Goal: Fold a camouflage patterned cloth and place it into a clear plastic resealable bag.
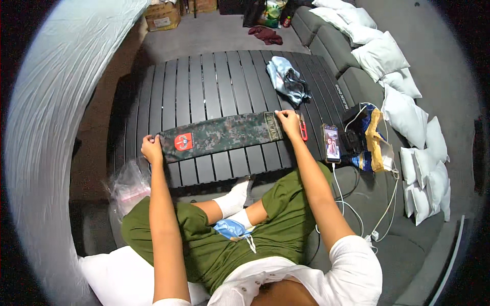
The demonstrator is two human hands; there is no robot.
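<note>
A long camouflage cloth band [229, 133], like a sleeve, is stretched across the near side of the black slatted table [209, 92]. It bears a red patch with an emblem at its left part and a stitched panel at its right end. My left hand [152, 148] pinches the left end, fingers closed. At the right end, the upper corner is gripped by my right hand [289, 122]. Just beside that hand lies a small red tool [303, 130], its kind unclear. A light blue cloth piece [232, 229] rests in my lap between my legs.
A crumpled blue and black cloth [289, 80] lies on the table's far right. To the right are a lit phone [332, 144] on a cable, a blue and yellow bag [375, 140], and several white pillows [380, 55] along the grey sofa. Clear plastic [128, 183] sits at the left.
</note>
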